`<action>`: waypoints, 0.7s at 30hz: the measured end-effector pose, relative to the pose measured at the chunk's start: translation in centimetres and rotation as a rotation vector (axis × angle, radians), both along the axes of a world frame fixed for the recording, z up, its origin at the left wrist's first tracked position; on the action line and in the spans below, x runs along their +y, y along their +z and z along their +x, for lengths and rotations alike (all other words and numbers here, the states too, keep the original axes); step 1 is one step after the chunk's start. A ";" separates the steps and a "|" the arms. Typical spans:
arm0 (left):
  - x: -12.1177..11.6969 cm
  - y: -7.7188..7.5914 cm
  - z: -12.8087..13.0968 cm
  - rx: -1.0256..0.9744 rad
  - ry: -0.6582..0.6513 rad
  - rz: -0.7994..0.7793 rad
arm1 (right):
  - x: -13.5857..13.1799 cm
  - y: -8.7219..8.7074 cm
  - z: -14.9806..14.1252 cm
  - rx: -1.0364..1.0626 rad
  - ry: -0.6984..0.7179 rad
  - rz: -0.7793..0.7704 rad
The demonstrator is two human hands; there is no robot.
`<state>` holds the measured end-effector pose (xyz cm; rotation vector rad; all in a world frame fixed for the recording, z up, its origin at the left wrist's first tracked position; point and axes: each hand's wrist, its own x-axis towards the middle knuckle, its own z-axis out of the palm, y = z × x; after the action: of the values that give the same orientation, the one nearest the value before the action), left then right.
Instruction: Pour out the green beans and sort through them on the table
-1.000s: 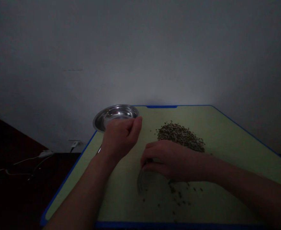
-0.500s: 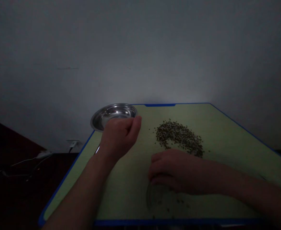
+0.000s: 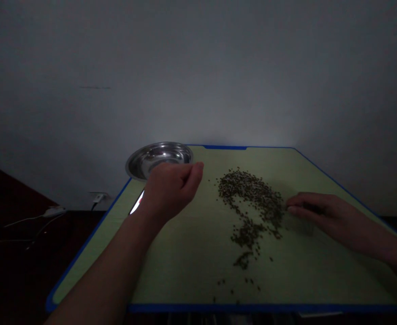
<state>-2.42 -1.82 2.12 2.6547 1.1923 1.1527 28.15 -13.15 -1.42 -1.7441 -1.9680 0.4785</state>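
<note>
Small dark seed-like grains lie in a curved heap on the pale green table, with a looser trail toward the near edge. My left hand is closed in a fist, thumb toward the right, in front of a shiny steel bowl. Whatever its fingers may hold is hidden. Just right of the grains, my right hand is closed, fingertips pinched. Beneath it shows the faint blurred outline of a clear see-through piece, whose kind I cannot make out.
The table has a blue rim. A lit phone-like screen lies partly behind my left wrist. A grey wall stands behind the table. White cables and a plug are at lower left.
My right hand has moved right and away from me, from the near middle to beside the heap. The grain trail it covered now shows. My left hand has barely moved.
</note>
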 end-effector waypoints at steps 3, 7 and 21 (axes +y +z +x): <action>0.0 -0.1 0.0 0.000 -0.004 0.004 | -0.8 -1.1 0.4 0.020 -0.022 -0.062; 0.0 -0.3 0.1 -0.002 0.003 -0.006 | -1.4 -1.7 -0.3 0.036 0.002 -0.100; -0.1 -0.3 0.2 -0.003 -0.007 -0.031 | -2.9 -1.2 -3.5 0.048 0.055 -0.145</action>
<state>-2.18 -1.94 1.82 2.6317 1.1888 1.1275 24.64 -16.01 -2.67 -1.7508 -1.9959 0.6915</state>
